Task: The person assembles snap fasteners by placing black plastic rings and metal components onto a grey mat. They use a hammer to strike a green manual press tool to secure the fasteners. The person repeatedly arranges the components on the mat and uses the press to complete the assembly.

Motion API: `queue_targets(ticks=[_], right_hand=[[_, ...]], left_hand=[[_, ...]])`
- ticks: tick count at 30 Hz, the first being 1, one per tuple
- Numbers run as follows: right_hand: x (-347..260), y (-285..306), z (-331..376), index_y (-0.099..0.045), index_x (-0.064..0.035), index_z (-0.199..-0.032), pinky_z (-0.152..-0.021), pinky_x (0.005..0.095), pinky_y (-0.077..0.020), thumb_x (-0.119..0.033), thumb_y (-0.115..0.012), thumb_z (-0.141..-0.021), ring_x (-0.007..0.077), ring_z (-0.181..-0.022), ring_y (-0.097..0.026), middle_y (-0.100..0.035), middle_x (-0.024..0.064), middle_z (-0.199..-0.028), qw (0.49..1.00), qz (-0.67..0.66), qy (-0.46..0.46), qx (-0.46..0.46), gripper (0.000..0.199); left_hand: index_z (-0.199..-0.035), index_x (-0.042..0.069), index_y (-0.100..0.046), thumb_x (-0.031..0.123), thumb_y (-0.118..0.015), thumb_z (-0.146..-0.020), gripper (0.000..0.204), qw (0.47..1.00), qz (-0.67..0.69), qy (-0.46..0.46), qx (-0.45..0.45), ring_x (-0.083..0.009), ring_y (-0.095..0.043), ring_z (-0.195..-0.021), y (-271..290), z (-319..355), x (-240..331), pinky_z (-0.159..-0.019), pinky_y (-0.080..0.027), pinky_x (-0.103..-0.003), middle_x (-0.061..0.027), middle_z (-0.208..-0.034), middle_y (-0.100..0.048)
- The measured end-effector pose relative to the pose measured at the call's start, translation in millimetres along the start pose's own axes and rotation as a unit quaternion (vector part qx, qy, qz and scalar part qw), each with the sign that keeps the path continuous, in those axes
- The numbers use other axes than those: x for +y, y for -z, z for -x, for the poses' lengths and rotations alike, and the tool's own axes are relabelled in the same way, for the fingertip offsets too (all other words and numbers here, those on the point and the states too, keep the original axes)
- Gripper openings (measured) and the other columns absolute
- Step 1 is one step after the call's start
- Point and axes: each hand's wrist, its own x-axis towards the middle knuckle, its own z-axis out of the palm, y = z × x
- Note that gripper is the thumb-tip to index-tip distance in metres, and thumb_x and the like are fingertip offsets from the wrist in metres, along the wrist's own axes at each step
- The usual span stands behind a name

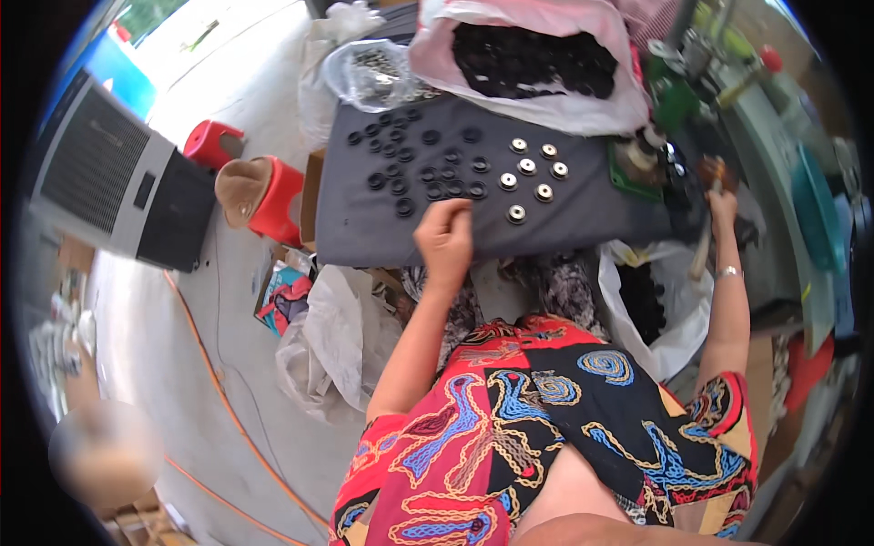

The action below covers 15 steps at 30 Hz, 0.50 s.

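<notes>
My left hand (444,244) is closed over the near edge of the dark grey cloth-covered table (364,232), its fingers curled. Whatever it may hold is hidden. Just beyond its knuckles lie several black rings (430,175), scattered on the cloth. To the right of these sit several silver-centred round pieces (526,166) with dark rims. Out at the right, my right hand (723,207) is wrapped round a wooden-handled tool (699,259) with a brownish upper end. Beside it stands a green-based metal device (635,168), partly blurred.
A pink-and-white sack (437,55) of black parts and a clear bag (364,77) of small metal parts stand at the back. An open white bag (678,332) hangs below the table. Red stools (278,205), an air cooler (118,173) and an orange hose (214,373) are at left.
</notes>
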Motion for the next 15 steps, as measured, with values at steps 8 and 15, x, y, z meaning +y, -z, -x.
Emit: queue_targets(ticks=[8,15], right_hand=[[-8.7,23.1,-4.2,-0.067,0.0022,-0.103,-0.086,0.0469,-0.0493,-0.035,-0.068,-0.076,0.0421,-0.095,-0.065,-0.068,0.0264,-0.098,0.978,0.2,0.058,-0.016,0.046],[-122.7,71.2,19.1,-0.064,0.0017,-0.111,-0.083,0.0404,-0.0498,-0.036,-0.065,-0.085,0.0366,-0.092,-0.066,-0.068,0.0229,-0.095,0.938,-0.04,0.272,0.212,0.045]], left_hand=[[-0.101,0.003,-0.07,0.006,-0.068,-0.079,0.022,0.966,-0.246,-0.055,-0.06,-0.0236,-0.065,-0.075,22.6,-21.2,-5.6,-0.071,-0.052,-0.032,-0.0119,-0.092,-0.067],[-0.091,0.003,-0.065,0.016,-0.068,-0.075,0.02,0.865,-0.453,-0.088,-0.195,-0.0354,-0.063,-0.081,14.4,-35.6,6.2,-0.071,-0.052,-0.044,-0.0159,-0.087,-0.061]])
